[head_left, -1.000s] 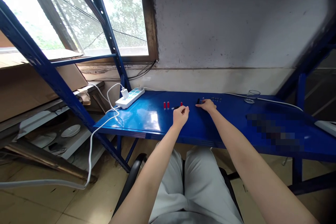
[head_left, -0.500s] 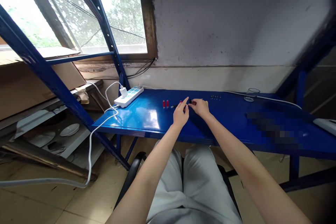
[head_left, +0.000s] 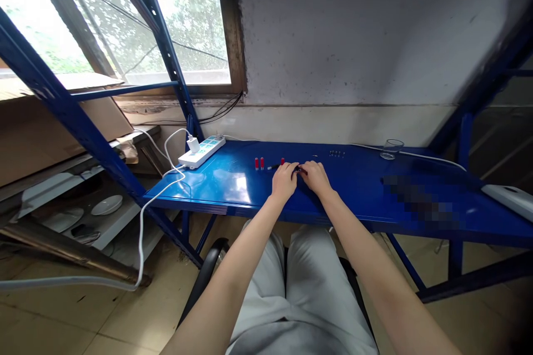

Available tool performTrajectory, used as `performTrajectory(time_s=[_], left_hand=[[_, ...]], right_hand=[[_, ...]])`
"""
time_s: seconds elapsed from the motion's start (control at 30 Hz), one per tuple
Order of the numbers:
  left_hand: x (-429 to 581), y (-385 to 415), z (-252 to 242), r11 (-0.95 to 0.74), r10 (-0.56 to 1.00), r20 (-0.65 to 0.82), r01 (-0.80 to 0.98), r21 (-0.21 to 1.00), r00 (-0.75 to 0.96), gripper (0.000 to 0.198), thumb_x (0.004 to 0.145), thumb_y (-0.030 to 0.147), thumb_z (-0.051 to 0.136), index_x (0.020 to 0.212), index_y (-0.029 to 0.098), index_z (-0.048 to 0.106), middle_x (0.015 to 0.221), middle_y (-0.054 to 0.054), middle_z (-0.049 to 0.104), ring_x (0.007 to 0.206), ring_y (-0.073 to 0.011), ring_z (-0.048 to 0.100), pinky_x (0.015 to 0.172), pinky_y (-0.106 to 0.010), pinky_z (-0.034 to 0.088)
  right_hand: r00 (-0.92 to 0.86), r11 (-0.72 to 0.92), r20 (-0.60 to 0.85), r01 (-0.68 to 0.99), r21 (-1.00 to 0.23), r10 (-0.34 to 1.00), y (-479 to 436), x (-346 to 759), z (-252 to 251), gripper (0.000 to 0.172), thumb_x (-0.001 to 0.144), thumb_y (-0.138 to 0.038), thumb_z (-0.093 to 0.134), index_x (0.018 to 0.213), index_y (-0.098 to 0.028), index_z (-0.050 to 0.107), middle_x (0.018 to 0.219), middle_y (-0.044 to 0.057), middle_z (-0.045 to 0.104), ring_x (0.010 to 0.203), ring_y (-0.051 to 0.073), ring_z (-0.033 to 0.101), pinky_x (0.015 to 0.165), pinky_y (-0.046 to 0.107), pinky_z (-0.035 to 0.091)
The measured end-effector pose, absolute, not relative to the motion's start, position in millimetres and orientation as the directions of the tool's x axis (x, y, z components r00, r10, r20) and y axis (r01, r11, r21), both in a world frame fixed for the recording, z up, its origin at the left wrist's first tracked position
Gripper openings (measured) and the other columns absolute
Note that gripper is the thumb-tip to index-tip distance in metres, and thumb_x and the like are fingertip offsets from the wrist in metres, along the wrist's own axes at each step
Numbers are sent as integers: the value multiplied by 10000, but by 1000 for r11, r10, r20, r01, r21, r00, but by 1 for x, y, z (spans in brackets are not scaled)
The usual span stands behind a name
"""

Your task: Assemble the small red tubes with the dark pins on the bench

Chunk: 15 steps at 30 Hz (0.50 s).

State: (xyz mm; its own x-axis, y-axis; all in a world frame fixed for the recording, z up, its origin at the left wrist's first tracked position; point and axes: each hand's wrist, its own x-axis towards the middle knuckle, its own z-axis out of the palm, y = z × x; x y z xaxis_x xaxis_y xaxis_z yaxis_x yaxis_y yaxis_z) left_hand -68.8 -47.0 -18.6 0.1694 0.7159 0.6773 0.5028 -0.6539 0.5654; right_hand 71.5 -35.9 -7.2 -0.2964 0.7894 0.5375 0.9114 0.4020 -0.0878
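My left hand (head_left: 284, 182) and my right hand (head_left: 315, 178) meet low over the blue tabletop, fingers closed. Between their fingertips is a small dark piece (head_left: 297, 170), mostly covered by the fingers, so its kind does not show. Just beyond my left fingers stands a small red piece (head_left: 282, 161). A thin black piece with a pale tip (head_left: 273, 166) lies to the left of that hand. Farther left are two short red cylinders (head_left: 259, 163) with pale ends, side by side.
Several tiny metal parts (head_left: 337, 153) lie in rows beyond my right hand, with one small piece (head_left: 315, 156) apart. A clear glass (head_left: 391, 148) stands at the back right. A white power strip (head_left: 202, 152) with a plugged-in cable sits at the left end of the blue table (head_left: 216, 188).
My left hand's outstretched finger has curled in, and both hands have come together around the small dark piece. The view has shifted slightly to the right.
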Motion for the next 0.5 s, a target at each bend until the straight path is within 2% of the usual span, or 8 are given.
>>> performTrajectory(time_s=[0.1,0.17,0.37,0.5], left_hand=[[-69,-46,-18,-628,736,665,496,600,127,258,816,149,478,1016,224,624,991,-74,612,935,-205,551,853,-340,436],[-70,-45,-18,-598,755,647,515,614,106,229,816,151,487,986,213,626,977,-64,625,905,-183,570,836,-318,450],[-74,-42,-15,-483,820,567,434,760,-80,159,801,216,544,932,183,627,862,-57,666,791,-154,622,750,-277,486],[-76,-40,-16,-505,814,566,325,800,-130,184,804,292,553,937,182,614,846,-59,673,784,-157,640,727,-271,493]], right_hand=[[-313,437,548,893,-110,776,-36,72,-9,239,874,-252,428,882,-172,653,789,94,632,772,212,519,651,313,313],[-301,462,562,870,-169,771,-35,73,-11,247,869,-297,445,837,-178,659,755,83,629,742,202,525,637,301,333],[-102,434,551,738,-517,828,-29,78,-18,292,809,-450,517,774,-191,648,714,42,650,621,156,556,565,254,376],[-60,388,530,751,-535,846,-29,81,-19,289,801,-445,527,817,-188,660,738,51,663,640,165,570,557,251,380]])
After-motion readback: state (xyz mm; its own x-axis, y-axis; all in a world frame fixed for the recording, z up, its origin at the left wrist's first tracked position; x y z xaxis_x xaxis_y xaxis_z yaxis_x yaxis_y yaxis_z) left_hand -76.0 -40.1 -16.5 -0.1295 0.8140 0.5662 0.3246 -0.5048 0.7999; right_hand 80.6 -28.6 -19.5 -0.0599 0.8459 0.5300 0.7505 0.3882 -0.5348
